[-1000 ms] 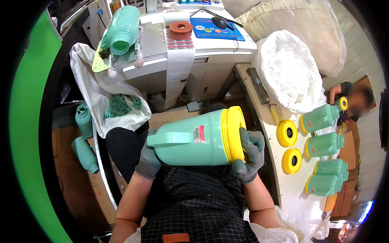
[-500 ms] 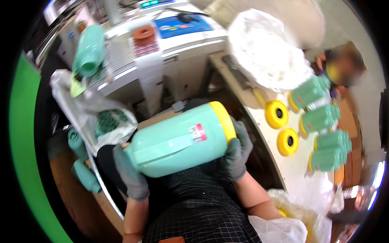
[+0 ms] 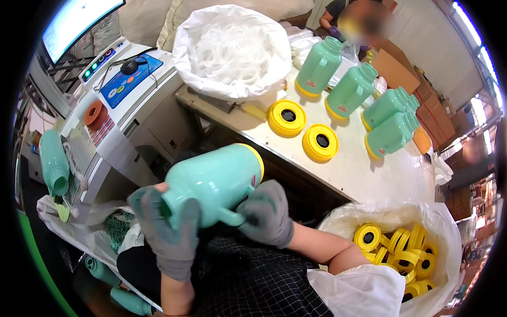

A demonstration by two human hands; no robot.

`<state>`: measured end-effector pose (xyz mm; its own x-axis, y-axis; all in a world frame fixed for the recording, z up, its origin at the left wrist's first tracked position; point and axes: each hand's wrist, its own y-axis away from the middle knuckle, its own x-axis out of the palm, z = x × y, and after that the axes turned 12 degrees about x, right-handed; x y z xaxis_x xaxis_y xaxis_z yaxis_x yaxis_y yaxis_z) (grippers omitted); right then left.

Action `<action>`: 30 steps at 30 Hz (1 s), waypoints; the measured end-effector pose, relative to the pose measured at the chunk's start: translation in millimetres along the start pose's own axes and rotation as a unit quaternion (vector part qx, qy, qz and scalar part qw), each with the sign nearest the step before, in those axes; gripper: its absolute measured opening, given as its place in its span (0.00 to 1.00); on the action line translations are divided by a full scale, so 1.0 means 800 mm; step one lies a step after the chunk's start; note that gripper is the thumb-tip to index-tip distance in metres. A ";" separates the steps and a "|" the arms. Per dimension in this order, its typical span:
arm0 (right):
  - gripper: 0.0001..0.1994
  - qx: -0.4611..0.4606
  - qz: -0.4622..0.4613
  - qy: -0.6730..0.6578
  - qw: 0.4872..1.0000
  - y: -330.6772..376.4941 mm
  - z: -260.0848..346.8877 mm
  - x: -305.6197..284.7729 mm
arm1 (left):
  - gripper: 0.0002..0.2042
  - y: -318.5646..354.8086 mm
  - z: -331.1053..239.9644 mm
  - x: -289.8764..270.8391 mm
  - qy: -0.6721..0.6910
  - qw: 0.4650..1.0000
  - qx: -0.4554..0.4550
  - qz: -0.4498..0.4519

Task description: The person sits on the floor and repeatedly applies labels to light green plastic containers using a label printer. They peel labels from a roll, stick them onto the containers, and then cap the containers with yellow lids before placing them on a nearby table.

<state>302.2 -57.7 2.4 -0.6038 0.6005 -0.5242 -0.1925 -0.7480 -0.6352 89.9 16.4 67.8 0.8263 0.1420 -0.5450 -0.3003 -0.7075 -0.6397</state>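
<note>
A mint-green plastic jug (image 3: 211, 174) with a yellow base ring lies tilted on its side above my lap. Its open neck points to the lower left, its base to the upper right. Around the neck is my gloved left hand (image 3: 169, 224), thumb on the near side and fingers partly hidden. My gloved right hand (image 3: 266, 214) is curled at the end of the jug's handle (image 3: 229, 216), with its fingertips partly out of sight. A red and white label shows edge-on near the base.
On the table (image 3: 364, 174) stand several green jugs (image 3: 351, 91) beside two yellow lids (image 3: 320, 142). A white sack (image 3: 179, 58) holds clear rings. Yellow lids fill a bag (image 3: 449, 253) at right. A machine (image 3: 108, 148) and another jug (image 3: 53, 161) are at left; a person sits beyond.
My view has swung to the right. The jug has turned, bringing its handle toward me and its label to the side. My right hand has shifted from the yellow base to the handle.
</note>
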 end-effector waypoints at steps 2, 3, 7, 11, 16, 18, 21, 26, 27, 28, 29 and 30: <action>0.18 0.102 0.000 -0.002 0.995 -0.009 -0.016 -0.013 | 0.29 -0.006 -0.026 0.019 0.015 0.998 0.044 0.044; 0.16 0.091 0.065 0.013 0.994 -0.006 -0.030 -0.030 | 0.33 -0.003 -0.038 0.026 -0.002 0.996 0.067 0.067; 0.19 0.067 0.081 0.011 0.994 0.024 -0.066 -0.093 | 0.41 0.005 -0.041 0.039 0.136 0.976 0.150 0.075; 0.14 0.347 -0.284 -0.037 0.893 0.066 -0.091 -0.175 | 0.33 0.032 0.003 0.063 0.155 0.983 -0.039 0.088; 0.10 0.331 -0.404 0.112 0.846 0.070 -0.232 -0.258 | 0.26 0.114 0.070 0.095 0.196 0.951 -0.207 0.121; 0.13 0.363 -0.457 0.082 0.807 0.063 -0.282 -0.287 | 0.24 0.125 0.065 0.096 0.209 0.937 -0.256 0.117; 0.19 0.351 -0.397 0.141 0.836 0.032 -0.352 -0.319 | 0.22 0.137 0.068 0.103 0.223 0.925 -0.288 0.108; 0.26 0.297 -0.378 0.379 0.791 0.014 -0.331 -0.267 | 0.20 0.129 0.083 0.095 0.215 0.926 -0.284 0.124; 0.26 0.261 -0.421 0.360 0.791 0.024 -0.312 -0.239 | 0.21 0.129 0.082 0.095 0.234 0.915 -0.307 0.119; 0.26 0.234 -0.331 0.298 0.864 0.035 -0.303 -0.213 | 0.20 0.128 0.080 0.100 0.217 0.927 -0.285 0.111; 0.26 0.211 -0.236 0.233 0.920 0.048 -0.293 -0.183 | 0.19 0.128 0.077 0.103 0.198 0.937 -0.264 0.111; 0.27 0.161 -0.142 0.294 0.931 0.038 -0.270 -0.149 | 0.18 0.133 0.073 0.100 0.173 0.946 -0.245 0.120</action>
<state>535.7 -91.4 -77.2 0.0167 0.7676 -0.6408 -0.5595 -0.5239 -0.6422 96.1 -7.3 -75.4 0.8941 -0.2396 -0.3784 -0.3130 -0.9386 -0.1452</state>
